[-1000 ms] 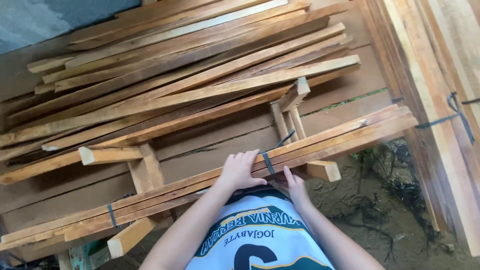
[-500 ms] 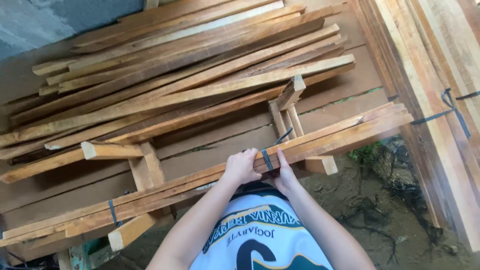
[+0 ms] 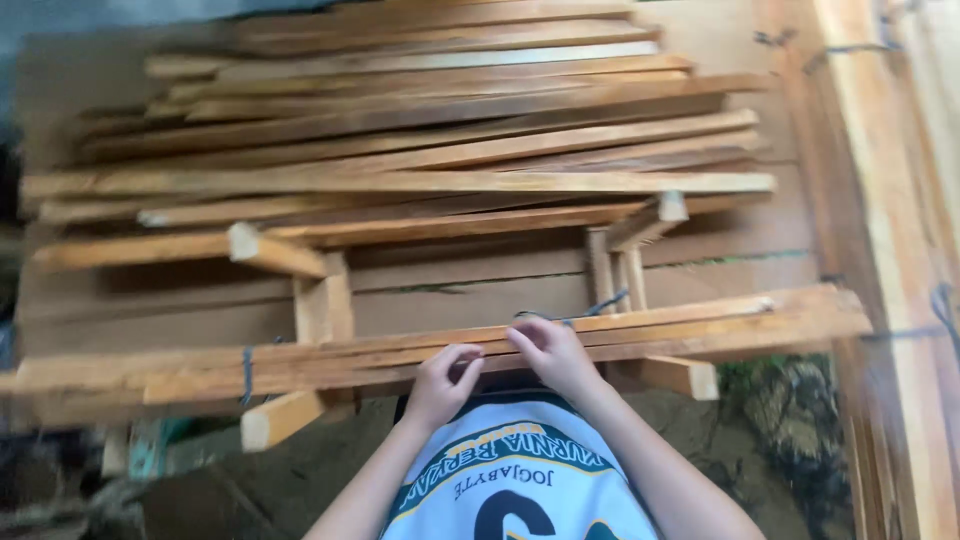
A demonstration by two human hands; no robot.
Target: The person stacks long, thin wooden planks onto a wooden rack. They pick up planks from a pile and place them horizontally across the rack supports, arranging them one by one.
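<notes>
— The view is swinging round: the big heap of loose wooden slats (image 3: 420, 150) is now lying almost level across the trestle frame (image 3: 322, 305), where a second ago it was running on a slant.

— And the strapped bundle of slats (image 3: 640, 328)?

— It is resting on the near edge of the frame, right in front of the person, with a dark strap (image 3: 247, 372) round it at the left. Both hands are sitting closer together than a moment ago.

— Grasping it?

— The left hand (image 3: 440, 385) is curling its fingers (image 3: 462, 362) against the bundle's near face; I cannot tell whether they are clamping it. The right hand (image 3: 555, 355) is pinching at the top edge, beside the loose dark cord (image 3: 590, 310), which looks like fiddling with the tie, not lifting.
</notes>
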